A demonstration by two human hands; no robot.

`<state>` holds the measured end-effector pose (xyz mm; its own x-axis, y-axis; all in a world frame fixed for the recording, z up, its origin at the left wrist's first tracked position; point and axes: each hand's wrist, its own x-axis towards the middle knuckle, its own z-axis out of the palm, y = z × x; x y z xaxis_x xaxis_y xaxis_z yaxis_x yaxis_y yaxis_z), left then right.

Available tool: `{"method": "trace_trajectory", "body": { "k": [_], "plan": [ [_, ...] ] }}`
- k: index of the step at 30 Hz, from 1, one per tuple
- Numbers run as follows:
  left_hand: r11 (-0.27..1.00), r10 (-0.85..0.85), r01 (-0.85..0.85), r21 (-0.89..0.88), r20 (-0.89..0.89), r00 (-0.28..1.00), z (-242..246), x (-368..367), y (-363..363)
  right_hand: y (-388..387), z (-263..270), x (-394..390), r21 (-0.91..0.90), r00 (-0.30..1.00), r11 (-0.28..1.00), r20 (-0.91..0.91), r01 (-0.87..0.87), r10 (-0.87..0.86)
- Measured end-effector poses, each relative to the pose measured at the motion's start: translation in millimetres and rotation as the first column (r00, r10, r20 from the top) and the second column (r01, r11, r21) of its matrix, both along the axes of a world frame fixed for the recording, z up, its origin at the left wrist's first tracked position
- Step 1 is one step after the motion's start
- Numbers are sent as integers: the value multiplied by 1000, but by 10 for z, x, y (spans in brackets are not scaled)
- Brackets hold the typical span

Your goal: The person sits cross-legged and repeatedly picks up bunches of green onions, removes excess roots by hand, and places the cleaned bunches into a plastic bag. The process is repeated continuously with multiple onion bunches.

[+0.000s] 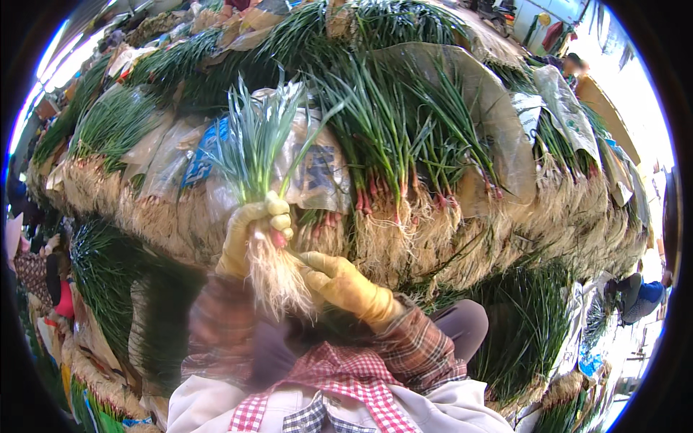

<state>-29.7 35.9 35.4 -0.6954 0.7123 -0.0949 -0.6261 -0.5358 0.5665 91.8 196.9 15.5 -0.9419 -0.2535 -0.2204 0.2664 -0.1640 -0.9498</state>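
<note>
A bunch of spring onions (265, 146), green leaves up and pale roots hanging down, is gripped in my yellow-gloved left hand (241, 233). The fingers wrap around the stems just above the reddish bulbs. My right hand (346, 287), also in a yellow glove, is at the right edge of the bunch's roots (276, 276), thumb and forefinger pointing towards them. Whether it pinches roots or holds something small is not clear. Just beyond lie loose spring onions (400, 189) with reddish bulbs, on a long pile whose roots face me.
Plastic sheets (319, 162) partly cover the pile. More green bundles (116, 124) are stacked left and behind, with others (520, 319) beside my knee (463, 325). A person (641, 297) is at the far right, and another (46, 270) at the far left.
</note>
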Motion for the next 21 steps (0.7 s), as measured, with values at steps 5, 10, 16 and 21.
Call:
{"method": "trace_trajectory", "body": {
  "k": [5, 10, 16, 21],
  "plan": [
    [993, -83, 88, -78, 66, 994, -270, -50, 174, 79, -225, 364, 701, 847, 579, -530, 416, 34],
    [961, -115, 111, -255, 1, 993, -254, 50, 389, 171, -300, 770, 691, 783, 466, -622, 552, -5],
    [992, 26, -16, 125, -80, 996, 18, -486, 91, 258, -511, 1279, 887, 991, 447, -134, 117, 7],
    [999, 44, -44, -15, 11, 999, -386, -414, 173, 733, -504, 679, 908, 942, 273, -268, 317, -203]
  ]
}}
